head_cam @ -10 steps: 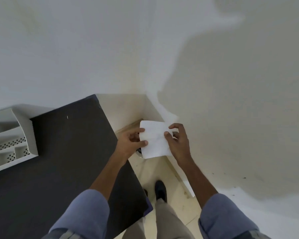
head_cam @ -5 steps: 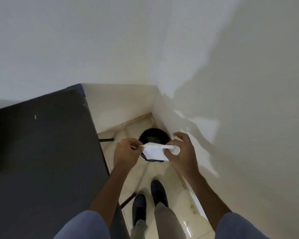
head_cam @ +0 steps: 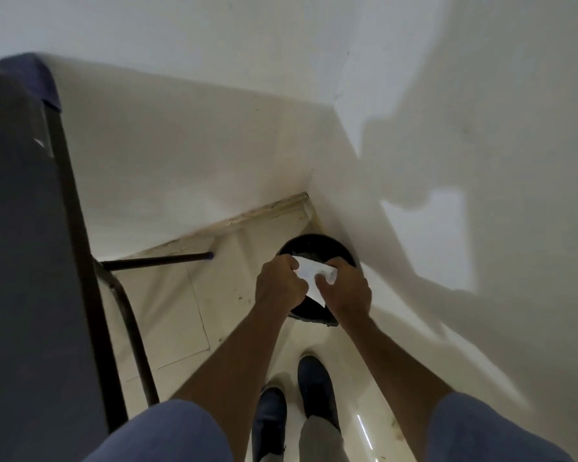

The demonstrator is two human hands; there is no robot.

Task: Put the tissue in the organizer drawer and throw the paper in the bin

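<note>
A crumpled white paper sheet (head_cam: 314, 275) is gripped w/ closed fingers by the left hand (head_cam: 281, 288) and right hand (head_cam: 344, 295), directly above the round black bin (head_cam: 314, 243), presumably to compact it for dropping. Bin is tucked in the far-right wall corner; dark table edge (head_cam: 67, 195) is well apart at left, so room is ample.

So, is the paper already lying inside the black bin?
No, both the left hand and the right hand hold the paper above the black bin.
</note>
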